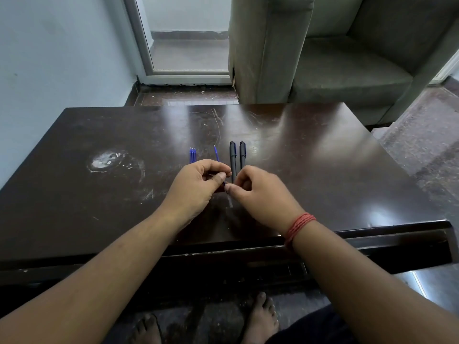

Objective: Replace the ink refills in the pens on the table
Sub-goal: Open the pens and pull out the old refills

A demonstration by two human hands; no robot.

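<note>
My left hand (pixel 196 184) and my right hand (pixel 258 192) meet above the middle of the dark table (pixel 310 157). Both pinch one thin blue refill (pixel 216 154), whose tip sticks out beyond my left fingers. A blurred grey end (pixel 230 202) shows below my right thumb; I cannot tell whether it belongs to the refill or to a pen. Two black capped pens (pixel 233 156) (pixel 242 153) lie side by side just beyond my right hand. Three blue refills (pixel 192 155) lie together to the left, their near ends hidden by my left hand.
A white scuffed stain (pixel 106 160) marks the table's left half. A grey-green armchair (pixel 335 58) stands right behind the far edge, next to a glass door (pixel 183 45). A wall runs along the left. My bare feet (pixel 260 319) show under the near edge.
</note>
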